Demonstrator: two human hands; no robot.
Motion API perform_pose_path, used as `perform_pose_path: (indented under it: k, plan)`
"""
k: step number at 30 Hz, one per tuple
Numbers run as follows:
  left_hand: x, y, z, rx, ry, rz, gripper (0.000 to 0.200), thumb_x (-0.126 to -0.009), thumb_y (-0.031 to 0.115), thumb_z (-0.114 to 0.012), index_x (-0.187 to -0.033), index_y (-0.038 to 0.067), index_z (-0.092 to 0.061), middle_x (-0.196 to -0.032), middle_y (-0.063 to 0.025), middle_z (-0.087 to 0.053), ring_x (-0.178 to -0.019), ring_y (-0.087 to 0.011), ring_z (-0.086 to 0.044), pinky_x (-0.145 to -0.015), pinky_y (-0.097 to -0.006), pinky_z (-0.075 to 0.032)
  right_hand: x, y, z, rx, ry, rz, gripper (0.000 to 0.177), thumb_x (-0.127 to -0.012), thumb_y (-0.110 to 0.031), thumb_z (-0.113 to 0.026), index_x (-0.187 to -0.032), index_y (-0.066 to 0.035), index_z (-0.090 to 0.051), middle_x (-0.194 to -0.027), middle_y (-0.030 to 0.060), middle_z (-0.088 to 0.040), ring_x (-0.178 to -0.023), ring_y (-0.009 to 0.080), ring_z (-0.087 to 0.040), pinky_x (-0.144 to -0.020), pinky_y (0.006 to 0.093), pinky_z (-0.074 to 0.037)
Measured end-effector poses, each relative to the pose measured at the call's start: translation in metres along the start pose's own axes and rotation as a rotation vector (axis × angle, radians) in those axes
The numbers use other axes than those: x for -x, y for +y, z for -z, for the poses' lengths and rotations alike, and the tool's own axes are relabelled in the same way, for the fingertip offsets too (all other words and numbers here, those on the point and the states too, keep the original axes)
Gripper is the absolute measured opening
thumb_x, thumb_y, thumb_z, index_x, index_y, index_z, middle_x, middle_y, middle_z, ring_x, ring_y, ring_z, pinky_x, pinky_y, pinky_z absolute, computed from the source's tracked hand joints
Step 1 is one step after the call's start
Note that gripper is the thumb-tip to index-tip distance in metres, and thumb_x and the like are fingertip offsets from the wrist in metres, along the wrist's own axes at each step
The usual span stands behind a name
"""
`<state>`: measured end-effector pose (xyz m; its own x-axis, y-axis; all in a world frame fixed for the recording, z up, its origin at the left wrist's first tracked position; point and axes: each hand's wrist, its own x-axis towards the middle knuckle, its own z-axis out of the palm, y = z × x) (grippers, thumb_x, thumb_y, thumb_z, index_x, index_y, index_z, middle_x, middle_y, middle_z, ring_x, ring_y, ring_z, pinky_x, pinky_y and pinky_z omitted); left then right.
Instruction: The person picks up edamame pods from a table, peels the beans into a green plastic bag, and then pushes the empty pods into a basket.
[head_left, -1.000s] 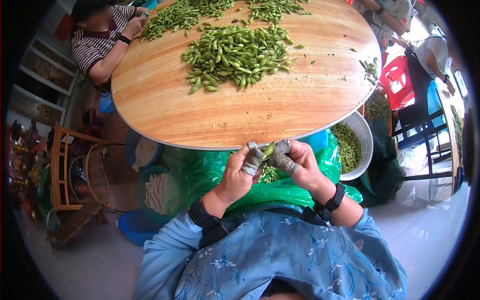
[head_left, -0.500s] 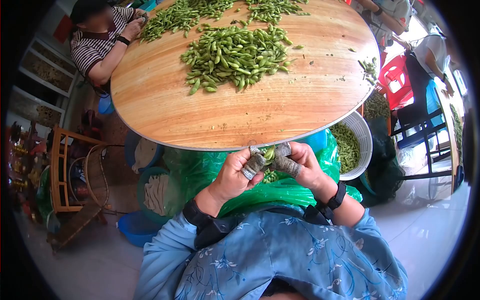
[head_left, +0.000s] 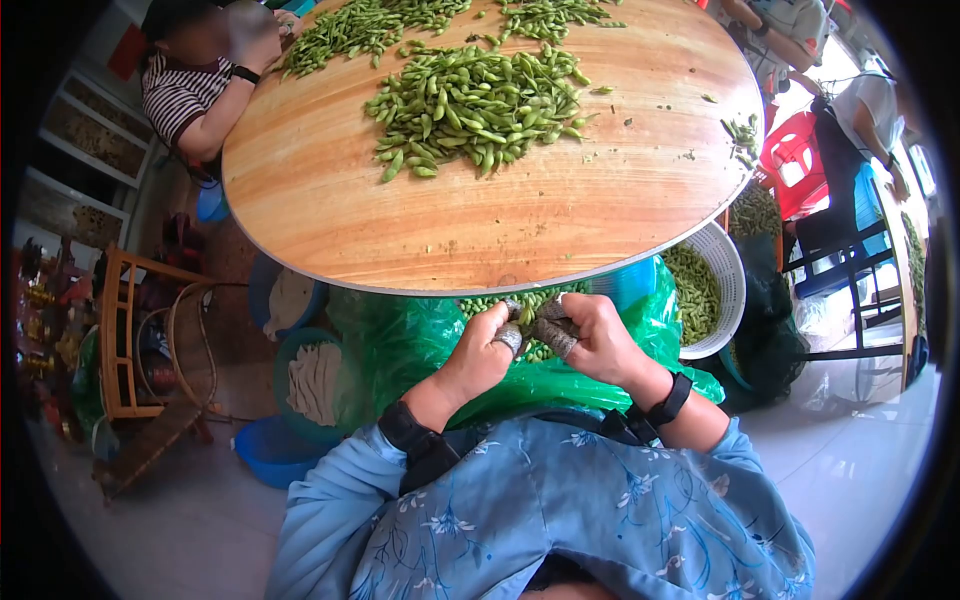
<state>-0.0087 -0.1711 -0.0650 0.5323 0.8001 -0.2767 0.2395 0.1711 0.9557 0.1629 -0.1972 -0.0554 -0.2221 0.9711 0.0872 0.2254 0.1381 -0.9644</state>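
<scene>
My left hand [head_left: 474,352] and my right hand [head_left: 604,342] are closed and nearly touching, just below the table's near edge. Grey wraps cover some of the fingers and thumbs. Between the fingertips is a small green bit of soybean pods [head_left: 526,313], mostly hidden. Under the hands a green plastic bag [head_left: 585,388] lies open with green soybeans or pods inside. On the round wooden table [head_left: 480,235], beyond my hands, rests a heap of soybean pods [head_left: 478,112].
A white basket [head_left: 736,290] of pods stands right of the bag. Basins with cloths, including a teal basin [head_left: 283,385], and a blue basin [head_left: 268,455] sit at left, near a wooden chair [head_left: 122,330]. A person in stripes [head_left: 190,100] sits across the table; others are at upper right.
Both hands have moved slightly down, and their fingers are closed more tightly; the pods between them show less. The person in stripes has raised a hand toward the face.
</scene>
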Motion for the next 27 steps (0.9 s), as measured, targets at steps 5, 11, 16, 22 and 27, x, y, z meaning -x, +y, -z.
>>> perform_pose_path:
  k: [5,11,16,22,27]
  plan:
    - [0.0,-0.009,-0.003,0.238,0.03,-0.122,0.029,-0.082,0.025,-0.059,-0.097,0.002,-0.05,-0.079,0.0029,-0.051,-0.068,-0.0039,-0.046,-0.06,-0.0189,-0.04,0.001,0.005,-0.003,-0.015,-0.029,-0.093,0.006,-0.072,-0.001,-0.056,-0.072,0.004,-0.052,-0.058,0.009,-0.046,-0.057,0.0092,-0.041,-0.05,0.0284,-0.038]
    - [-0.003,-0.01,0.001,0.281,-0.017,-0.115,0.012,-0.083,0.012,-0.057,-0.088,0.001,-0.053,-0.076,0.0045,-0.051,-0.069,-0.0028,-0.046,-0.061,-0.019,-0.04,-0.003,0.014,0.007,-0.125,-0.178,-0.113,0.011,-0.079,-0.008,-0.058,-0.075,0.002,-0.055,-0.061,0.0006,-0.049,-0.061,0.0056,-0.042,-0.052,0.0247,-0.038]
    - [-0.004,-0.017,0.003,0.057,-0.001,-0.106,0.012,-0.087,0.014,-0.048,-0.086,0.003,-0.052,-0.07,0.003,-0.049,-0.061,-0.0036,-0.043,-0.053,-0.0193,-0.037,-0.003,0.021,0.004,-0.113,-0.2,-0.109,0.01,-0.078,-0.006,-0.058,-0.073,0.002,-0.055,-0.059,0.0026,-0.05,-0.06,0.0061,-0.042,-0.052,0.0258,-0.038]
    - [-0.013,-0.048,-0.007,0.234,0.032,0.249,0.017,-0.077,0.004,-0.042,-0.092,0.003,-0.05,-0.069,-0.0006,-0.048,-0.057,-0.0059,-0.042,-0.046,-0.0214,-0.031,-0.006,0.034,-0.012,0.345,-0.192,0.002,0.013,-0.067,-0.01,-0.06,-0.069,0.002,-0.054,-0.067,0.0221,-0.054,-0.061,0.0375,-0.054,-0.053,0.0397,-0.043]
    - [-0.01,-0.043,-0.001,-0.594,-0.044,0.107,0.039,-0.073,0.009,-0.052,-0.111,0.002,-0.045,-0.093,-0.0194,-0.057,-0.087,-0.0347,-0.055,-0.072,-0.0398,-0.044,-0.002,0.054,-0.001,0.37,-0.091,-0.08,0.015,-0.065,-0.008,-0.059,-0.079,-0.004,-0.062,-0.072,0.0182,-0.059,-0.066,0.0328,-0.058,-0.059,0.0381,-0.047]
